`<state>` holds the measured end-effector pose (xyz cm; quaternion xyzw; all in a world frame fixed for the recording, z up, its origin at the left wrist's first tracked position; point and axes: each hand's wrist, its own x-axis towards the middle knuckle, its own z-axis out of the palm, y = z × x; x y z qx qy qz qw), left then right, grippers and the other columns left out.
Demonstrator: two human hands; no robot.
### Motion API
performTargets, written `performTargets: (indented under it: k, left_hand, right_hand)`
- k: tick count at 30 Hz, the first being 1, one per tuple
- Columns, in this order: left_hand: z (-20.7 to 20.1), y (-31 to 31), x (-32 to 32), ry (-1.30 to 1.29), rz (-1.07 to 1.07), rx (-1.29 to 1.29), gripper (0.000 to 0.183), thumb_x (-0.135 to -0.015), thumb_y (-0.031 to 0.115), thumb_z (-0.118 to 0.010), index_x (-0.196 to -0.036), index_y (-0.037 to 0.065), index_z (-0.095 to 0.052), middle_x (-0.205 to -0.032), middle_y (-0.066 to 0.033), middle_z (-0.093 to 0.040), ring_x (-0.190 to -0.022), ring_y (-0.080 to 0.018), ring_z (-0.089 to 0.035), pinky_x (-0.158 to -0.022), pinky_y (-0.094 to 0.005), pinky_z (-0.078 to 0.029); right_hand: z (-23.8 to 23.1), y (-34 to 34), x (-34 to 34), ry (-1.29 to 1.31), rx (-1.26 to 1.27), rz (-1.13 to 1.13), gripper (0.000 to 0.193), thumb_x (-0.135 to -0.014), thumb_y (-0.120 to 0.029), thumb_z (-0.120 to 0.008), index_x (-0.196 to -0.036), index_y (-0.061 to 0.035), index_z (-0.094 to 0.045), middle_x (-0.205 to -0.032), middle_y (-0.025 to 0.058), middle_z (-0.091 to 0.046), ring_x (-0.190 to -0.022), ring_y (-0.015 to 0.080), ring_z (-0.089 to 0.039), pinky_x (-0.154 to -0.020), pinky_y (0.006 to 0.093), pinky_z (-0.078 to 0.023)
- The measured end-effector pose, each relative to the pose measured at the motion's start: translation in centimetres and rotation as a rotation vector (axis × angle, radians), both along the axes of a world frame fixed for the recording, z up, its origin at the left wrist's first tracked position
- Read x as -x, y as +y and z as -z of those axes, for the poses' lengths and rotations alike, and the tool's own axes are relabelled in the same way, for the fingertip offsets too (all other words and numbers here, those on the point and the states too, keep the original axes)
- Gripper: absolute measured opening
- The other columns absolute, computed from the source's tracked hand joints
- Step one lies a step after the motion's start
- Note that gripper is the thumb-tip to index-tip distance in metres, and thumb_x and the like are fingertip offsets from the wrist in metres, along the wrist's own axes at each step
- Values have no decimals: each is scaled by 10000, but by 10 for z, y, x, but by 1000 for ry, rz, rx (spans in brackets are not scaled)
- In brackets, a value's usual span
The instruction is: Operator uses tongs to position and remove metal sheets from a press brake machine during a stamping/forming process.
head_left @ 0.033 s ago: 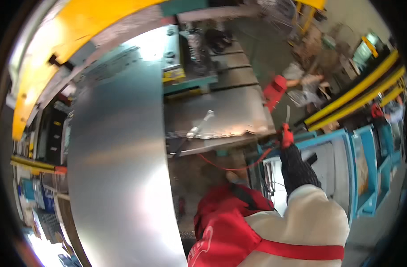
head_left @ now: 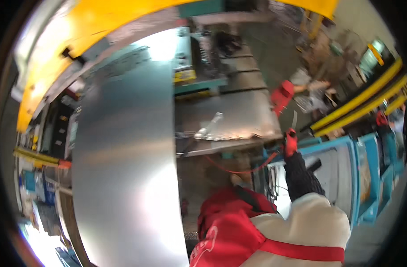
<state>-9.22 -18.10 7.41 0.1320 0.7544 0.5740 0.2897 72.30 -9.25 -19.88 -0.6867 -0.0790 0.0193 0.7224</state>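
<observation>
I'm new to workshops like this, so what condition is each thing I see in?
Large shiny curved metal sheet: upright, bowed.
Flat grey metal sheets: stacked on the table.
Small silver cylindrical tool: lying on the stack.
Right hand: gloved, raised, gripping something red.
Left hand: not visible.

A metal sheet [head_left: 123, 169] stands on the left. Right of it lies a table [head_left: 239, 120] with a rod [head_left: 209, 125] on it; frames [head_left: 346, 178] stand farther right.

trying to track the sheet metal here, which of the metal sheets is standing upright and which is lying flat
The large shiny sheet on the left stands upright, running from the yellow beam toward the lower edge. The stack of sheets with the silver tool on top lies flat.
</observation>
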Motion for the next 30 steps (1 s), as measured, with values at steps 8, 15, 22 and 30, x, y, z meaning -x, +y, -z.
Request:
performTargets:
  k: [8, 15, 22, 30]
  left_hand:
    - [28, 61, -72, 509, 356, 167, 421, -845, 277, -360, -1128, -32, -402, -1117, -138, -449, -1051, -208, -399, -902, -298, -297]
    - [-20, 71, -107, 155, 303, 193, 429, -845, 249, -346, -1149, -54, -367, -1191, -147, -385, -1119, -207, -342, -945, -295, -248]
    - [-46, 88, -126, 369, 528, 171, 400, -846, 221, -301, -1113, -59, -406, -1132, -171, -436, -1061, -243, -405, -908, -321, -302]
    - [11, 162, -194, -340, 496, -246, 391, -808, 276, -437, -1025, -45, -486, -984, -110, -531, -910, -196, -504, -834, -326, -385]
  right_hand:
    - [-130, 93, 240, 966, -302, -1409, 300, -804, -166, -474, -1051, 4, -463, -957, 130, -536, -819, 211, -537, -729, 312, -433]
    - [-212, 152, 316, 605, -3, -1674, 233, -777, -108, -513, -982, 3, -509, -905, 100, -557, -812, 166, -549, -700, 254, -444]
    - [-289, 176, 282, 384, -440, -1674, 235, -748, -118, -532, -924, 36, -526, -902, 117, -559, -846, 208, -549, -761, 289, -430]
    - [-133, 236, 187, 90, -471, -1426, 176, -754, -120, -502, -892, -12, -495, -901, 94, -532, -828, 183, -531, -744, 271, -424]
